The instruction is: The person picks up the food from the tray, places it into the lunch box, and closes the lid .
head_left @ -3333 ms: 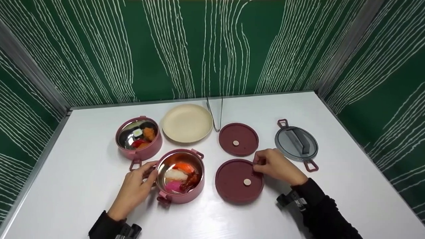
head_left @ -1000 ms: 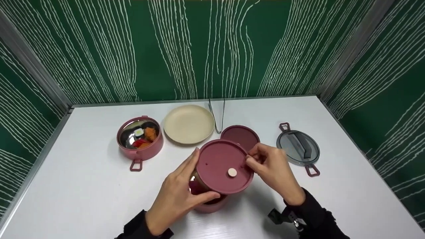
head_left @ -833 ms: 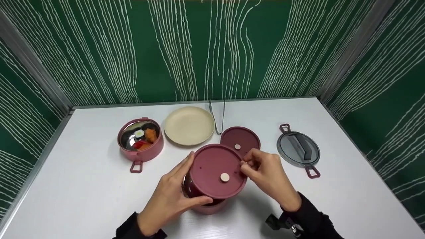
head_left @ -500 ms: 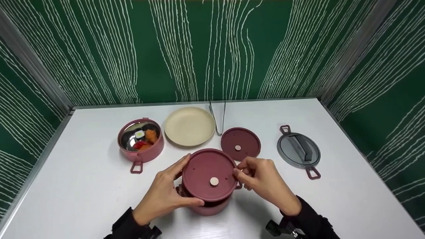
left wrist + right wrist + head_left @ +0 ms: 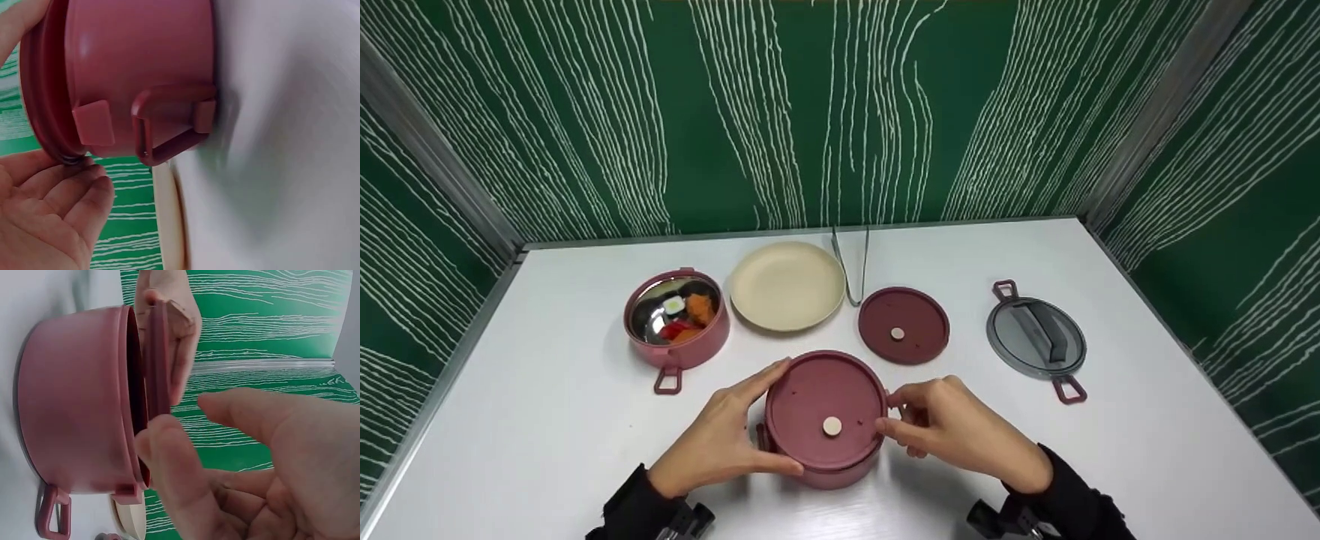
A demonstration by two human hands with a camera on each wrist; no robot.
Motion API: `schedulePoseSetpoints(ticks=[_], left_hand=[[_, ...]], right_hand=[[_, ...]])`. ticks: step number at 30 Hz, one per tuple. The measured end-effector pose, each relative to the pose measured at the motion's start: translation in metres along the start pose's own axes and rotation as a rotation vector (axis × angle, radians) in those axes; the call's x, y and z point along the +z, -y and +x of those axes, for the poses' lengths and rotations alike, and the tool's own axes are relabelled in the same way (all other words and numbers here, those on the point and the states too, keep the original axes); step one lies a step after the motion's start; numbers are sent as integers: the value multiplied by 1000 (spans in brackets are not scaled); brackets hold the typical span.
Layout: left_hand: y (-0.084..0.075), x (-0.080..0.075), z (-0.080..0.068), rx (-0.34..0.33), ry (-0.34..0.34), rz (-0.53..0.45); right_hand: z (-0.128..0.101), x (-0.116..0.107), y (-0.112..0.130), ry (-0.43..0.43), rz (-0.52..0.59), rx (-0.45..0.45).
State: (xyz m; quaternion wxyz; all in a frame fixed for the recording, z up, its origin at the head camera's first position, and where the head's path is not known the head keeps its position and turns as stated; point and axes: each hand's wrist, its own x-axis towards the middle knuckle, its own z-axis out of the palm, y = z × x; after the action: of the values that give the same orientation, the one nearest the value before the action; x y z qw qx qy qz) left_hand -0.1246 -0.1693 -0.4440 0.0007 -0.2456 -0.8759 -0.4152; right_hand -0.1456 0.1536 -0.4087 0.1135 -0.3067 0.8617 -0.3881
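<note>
In the head view, a dark red lid [image 5: 817, 401] with a cream knob lies over the pink-red pot [image 5: 844, 478]. Both wrist views show a gap between this lid and the pot [image 5: 140, 62], so it sits slightly tilted. My left hand [image 5: 724, 431] holds the lid's left rim between thumb and fingers. At the right rim is my right hand [image 5: 949, 427]; in the right wrist view its bent forefinger [image 5: 174, 464] touches the lid edge [image 5: 157, 360], while the thumb stands apart above it. The lid hides the pot's inside.
A second pot [image 5: 690, 349] with colourful food pieces stands at left. Behind are a cream plate [image 5: 787, 285], metal tongs [image 5: 853, 281] and another dark red lid [image 5: 904, 319]. At right lies a grey lid [image 5: 1027, 345] with red handles.
The lid has gone from the table on the right to the pot, carried left and lowered over it. The left hand has moved from the pot's side to the lid rim; the right thumb has loosened.
</note>
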Motion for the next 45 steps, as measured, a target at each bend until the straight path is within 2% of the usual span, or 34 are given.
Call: schedulePoseSetpoints(ticks=[7,16,30,35,39,42,45], left_hand=[[4,3,-1,-30,42,24],[7,5,0,-32,56,28],[15,7,3,-32,65,-2],[18,6,3,-30,68,-16],[17,3,3,-37,95,-13],[10,1,1,-56,108,19],[0,2,-2,-64,73,109]], right_hand=[[-1,2,1,46,-19,9],[-2,5,1,46,-77,-2],[-8,16,7,-18,-247,-115],[-7,16,10,-21,-251,-125],[-7,12,10,-12,-235,-90],[-7,8,10,-71,-249,-52],[-7,8,6,-205,-354,-65]])
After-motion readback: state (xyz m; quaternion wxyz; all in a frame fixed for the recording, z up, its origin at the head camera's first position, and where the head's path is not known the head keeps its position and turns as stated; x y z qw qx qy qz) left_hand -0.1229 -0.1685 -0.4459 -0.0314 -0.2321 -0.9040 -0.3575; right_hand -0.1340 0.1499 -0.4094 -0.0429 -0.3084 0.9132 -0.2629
